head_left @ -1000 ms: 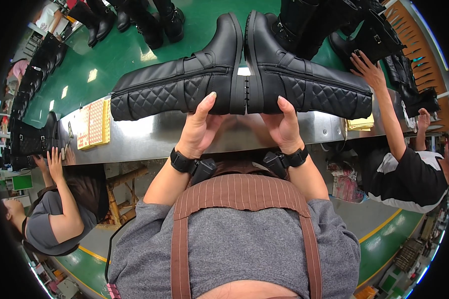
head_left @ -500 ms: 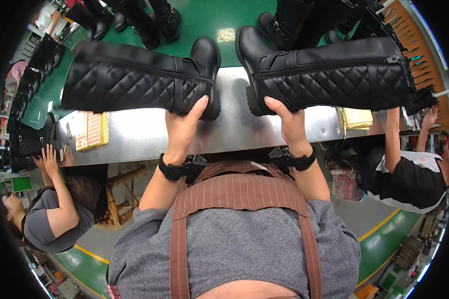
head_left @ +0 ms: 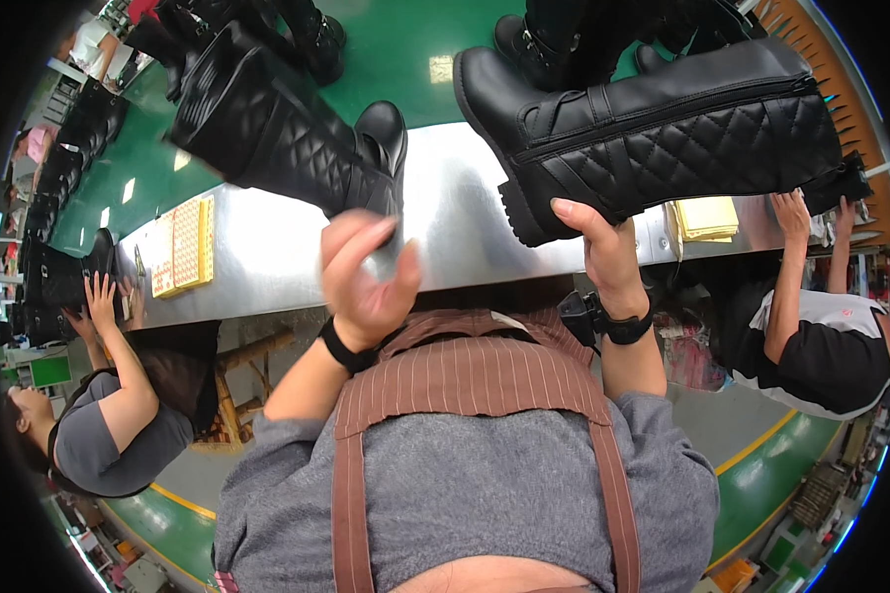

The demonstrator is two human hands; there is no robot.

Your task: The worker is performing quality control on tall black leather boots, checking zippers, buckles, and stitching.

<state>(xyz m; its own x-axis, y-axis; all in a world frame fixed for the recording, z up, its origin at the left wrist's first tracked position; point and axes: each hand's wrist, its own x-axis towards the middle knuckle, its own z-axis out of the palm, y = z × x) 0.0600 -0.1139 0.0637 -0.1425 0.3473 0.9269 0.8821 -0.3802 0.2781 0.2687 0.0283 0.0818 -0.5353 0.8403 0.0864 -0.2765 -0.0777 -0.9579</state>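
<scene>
Two tall black quilted boots are in front of me. My right hand (head_left: pixel 603 252) grips the right boot (head_left: pixel 663 128) at its sole and heel, holding it sideways with the shaft pointing right above the shiny metal ledge (head_left: pixel 267 257). The left boot (head_left: pixel 277 133) lies tilted, shaft toward the upper left, its heel at the ledge's far edge. Just below that heel is my left hand (head_left: pixel 366 272), blurred, palm showing and fingers apart, with nothing held. Both wrists wear black bands.
A green belt (head_left: pixel 435 40) beyond the ledge carries more black boots (head_left: pixel 554 44). A yellow and red sheet (head_left: pixel 183 247) and a yellow pad (head_left: pixel 707 217) lie on the ledge. One seated co-worker (head_left: pixel 109 425) handles boots at left; another (head_left: pixel 811 326) reaches up at right.
The two boots have moved apart. My left hand has let go of the left boot, which swung toward the upper left. My right hand has kept its boot and lifted it closer.
</scene>
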